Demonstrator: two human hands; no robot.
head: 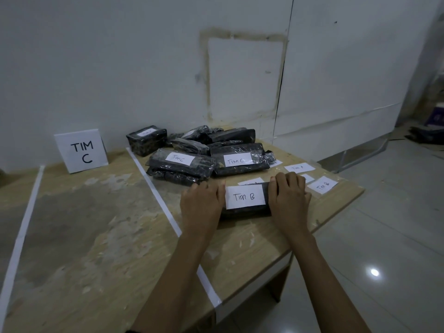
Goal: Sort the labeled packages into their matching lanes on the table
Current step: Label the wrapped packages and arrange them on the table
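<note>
A black wrapped package with a white label reading "Tim B" (245,197) lies on the wooden table (96,224), right of a white tape line (158,200). My left hand (200,207) grips its left end and my right hand (289,200) grips its right end, fingers curled over the far edge. Behind it lies a pile of black packages; two in front carry "Tim C" labels (179,158) (236,160). A standing white card reading "TIM C" (81,150) marks the lane left of the tape.
Loose paper labels "Tim A" (299,168) and "Tim B" (322,185) lie near the table's right edge. A second tape line (24,224) runs down the far left. The white wall stands close behind; tiled floor drops off to the right.
</note>
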